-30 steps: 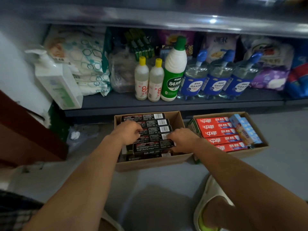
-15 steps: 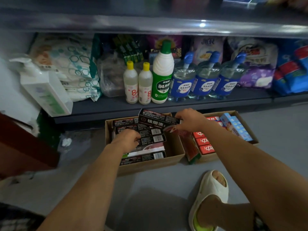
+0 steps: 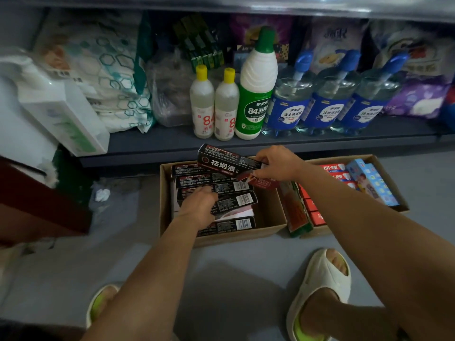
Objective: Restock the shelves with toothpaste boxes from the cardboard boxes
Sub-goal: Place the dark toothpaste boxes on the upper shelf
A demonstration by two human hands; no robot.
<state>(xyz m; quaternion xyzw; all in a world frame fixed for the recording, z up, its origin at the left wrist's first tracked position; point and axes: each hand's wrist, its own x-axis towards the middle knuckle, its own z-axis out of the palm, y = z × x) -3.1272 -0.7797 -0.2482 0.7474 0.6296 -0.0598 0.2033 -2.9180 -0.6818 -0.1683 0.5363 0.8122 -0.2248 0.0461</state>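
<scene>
A cardboard box (image 3: 222, 238) on the floor holds several black toothpaste boxes (image 3: 235, 200) stacked flat. My right hand (image 3: 277, 166) grips one black toothpaste box (image 3: 227, 161) by its right end and holds it lifted above the carton, just below the shelf edge. My left hand (image 3: 197, 206) reaches down into the carton, its fingers curled over the black boxes there. A second cardboard box (image 3: 394, 183) to the right holds red toothpaste boxes (image 3: 332, 168) and light blue ones (image 3: 373, 183).
The low grey shelf (image 3: 270, 146) carries disinfectant bottles (image 3: 256, 87), three blue-labelled bottles (image 3: 322, 104), tissue packs and a white pump bottle (image 3: 61, 112) at the left. A green-red pack (image 3: 295, 210) stands between the cartons. My slippered feet (image 3: 322, 289) rest on the grey floor.
My right hand has lifted one black toothpaste box out of the carton and raised it toward the shelf. My left hand stays down among the black boxes.
</scene>
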